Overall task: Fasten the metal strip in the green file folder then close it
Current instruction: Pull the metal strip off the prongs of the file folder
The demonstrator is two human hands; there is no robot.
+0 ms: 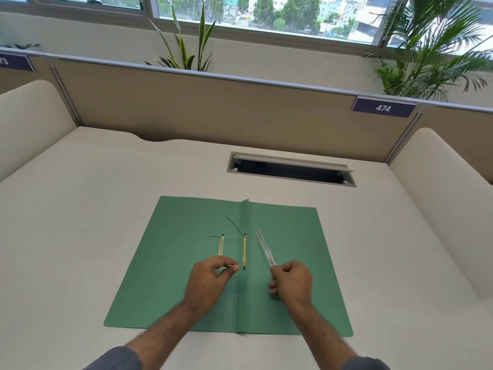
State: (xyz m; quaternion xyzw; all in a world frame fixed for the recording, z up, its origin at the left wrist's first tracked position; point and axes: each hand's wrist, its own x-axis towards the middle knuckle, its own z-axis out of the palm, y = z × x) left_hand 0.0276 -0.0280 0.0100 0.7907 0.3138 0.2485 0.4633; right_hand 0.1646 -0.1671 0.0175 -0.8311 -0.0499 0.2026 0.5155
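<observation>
left hand [210,276] pinches a fastener prong [232,266] by the green file folder [173,263] spine; right hand [292,279] grips the metal strip [264,248], angled away.

Plain green file folder [186,263], unpatterned. Gold-coloured fastener bars [244,252] with thin black prongs [234,225]. Silvery metal strip [264,248] carrying dark markings, illegible. Cream-white desk [93,209]. Beige partition [213,110]; navy label [383,108], white numerals "474". Dark grey sleeves [117,360].
</observation>
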